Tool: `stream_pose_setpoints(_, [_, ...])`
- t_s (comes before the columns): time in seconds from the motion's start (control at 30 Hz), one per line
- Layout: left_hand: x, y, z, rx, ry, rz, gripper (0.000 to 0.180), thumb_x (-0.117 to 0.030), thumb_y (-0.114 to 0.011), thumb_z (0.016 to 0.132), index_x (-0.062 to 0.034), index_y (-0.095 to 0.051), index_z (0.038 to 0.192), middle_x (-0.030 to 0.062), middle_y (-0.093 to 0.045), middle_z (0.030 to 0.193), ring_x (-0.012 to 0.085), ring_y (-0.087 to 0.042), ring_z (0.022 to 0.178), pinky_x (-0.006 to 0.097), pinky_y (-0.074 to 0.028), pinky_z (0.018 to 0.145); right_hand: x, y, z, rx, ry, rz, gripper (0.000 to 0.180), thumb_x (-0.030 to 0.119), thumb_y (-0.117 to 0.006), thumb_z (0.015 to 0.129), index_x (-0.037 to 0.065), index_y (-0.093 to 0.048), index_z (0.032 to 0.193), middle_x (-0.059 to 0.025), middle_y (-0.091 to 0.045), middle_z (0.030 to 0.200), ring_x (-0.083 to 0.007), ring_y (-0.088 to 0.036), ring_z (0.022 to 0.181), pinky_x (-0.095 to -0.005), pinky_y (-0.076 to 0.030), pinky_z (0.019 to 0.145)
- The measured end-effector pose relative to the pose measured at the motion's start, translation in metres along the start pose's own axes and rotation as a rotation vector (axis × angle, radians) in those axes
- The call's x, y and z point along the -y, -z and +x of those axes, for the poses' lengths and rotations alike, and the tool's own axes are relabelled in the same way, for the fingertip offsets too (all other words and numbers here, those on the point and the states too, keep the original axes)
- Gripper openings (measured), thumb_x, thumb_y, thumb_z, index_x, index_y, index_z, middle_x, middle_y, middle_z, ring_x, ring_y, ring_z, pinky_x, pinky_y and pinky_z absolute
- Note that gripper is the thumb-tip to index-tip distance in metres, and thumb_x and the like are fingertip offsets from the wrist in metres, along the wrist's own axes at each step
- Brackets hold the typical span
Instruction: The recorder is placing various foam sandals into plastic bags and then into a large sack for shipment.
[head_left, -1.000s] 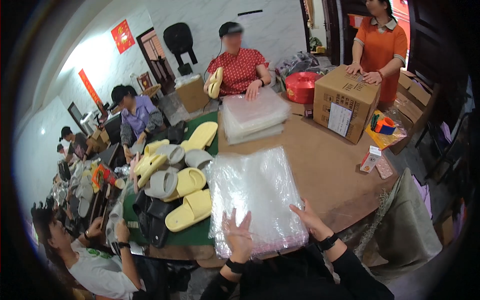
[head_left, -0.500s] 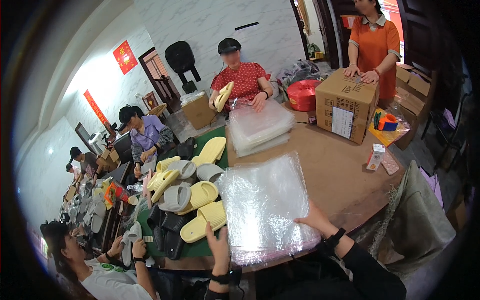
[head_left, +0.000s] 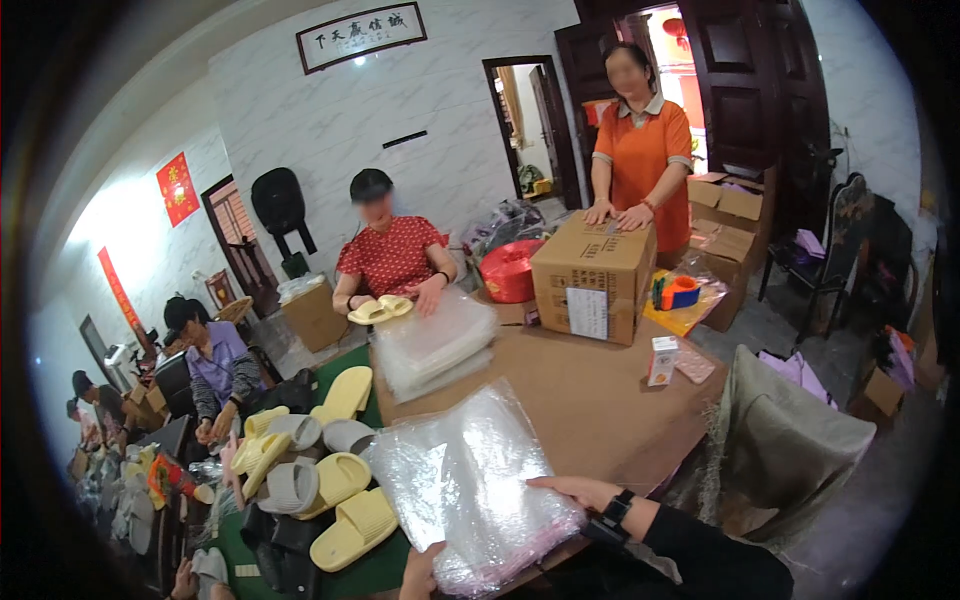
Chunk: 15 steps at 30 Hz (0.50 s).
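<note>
A stack of clear plastic bags [head_left: 470,480] lies slanted over the near part of the table, its lower edge pinkish. At its lower left edge is my left hand [head_left: 422,572], thumb against the bags and the other fingers mostly hidden. My right hand [head_left: 580,492] grips the right edge, thumb stretched over the top sheet, fingers partly under it. Left of the bags, yellow slippers [head_left: 355,528], grey slippers [head_left: 292,487] and black slippers [head_left: 290,550] are heaped on a green mat [head_left: 228,535].
Across the table [head_left: 600,410], a person in red [head_left: 395,250] holds yellow slippers over another bag pile [head_left: 435,335]. A person in orange [head_left: 645,150] rests both hands on a carton [head_left: 595,275]. A small box [head_left: 662,360] stands right; draped grey cloth [head_left: 780,450] hangs beyond.
My left hand has gone from open beside the bags to their lower left edge. The stack has tilted. The view has swung right; the person in red has lowered the slippers onto the bag pile.
</note>
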<state>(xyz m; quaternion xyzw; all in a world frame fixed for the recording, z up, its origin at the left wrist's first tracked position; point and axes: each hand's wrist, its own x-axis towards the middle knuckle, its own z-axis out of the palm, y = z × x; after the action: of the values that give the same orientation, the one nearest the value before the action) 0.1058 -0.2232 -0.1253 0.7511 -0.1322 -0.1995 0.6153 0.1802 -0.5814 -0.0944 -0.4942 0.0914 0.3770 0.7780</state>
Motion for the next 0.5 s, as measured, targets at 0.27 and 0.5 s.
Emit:
stream_pose_setpoints(0.27, [-0.023, -0.033, 0.026, -0.441, 0.396, -0.652, 0.045, 0.005, -0.058, 0.08, 0.0131, -0.044, 0.121, 0.0214, -0.058, 0.109, 0.032, -0.063, 0.092, 0.042, -0.056, 0.079, -0.01, 0.024, 0.011, -0.187, 0.261, -0.455, 0.043, 0.022, -0.068, 0.084, -0.001, -0.056, 0.118, -0.0113, -0.064, 0.108, -0.0177, -0.061, 0.093, -0.0314, -0.05, 0.08])
stream_pose_setpoints(0.5, [-0.089, -0.08, 0.017, -0.306, 0.358, -0.61, 0.042, 0.003, -0.059, 0.079, 0.0044, -0.05, 0.12, 0.0131, -0.061, 0.103, 0.023, -0.063, 0.087, 0.034, -0.054, 0.07, -0.008, -0.014, -0.095, -0.203, 0.103, -0.077, 0.047, 0.008, -0.067, 0.08, -0.003, -0.052, 0.123, -0.0105, -0.062, 0.11, -0.0186, -0.058, 0.099, -0.0308, -0.046, 0.087])
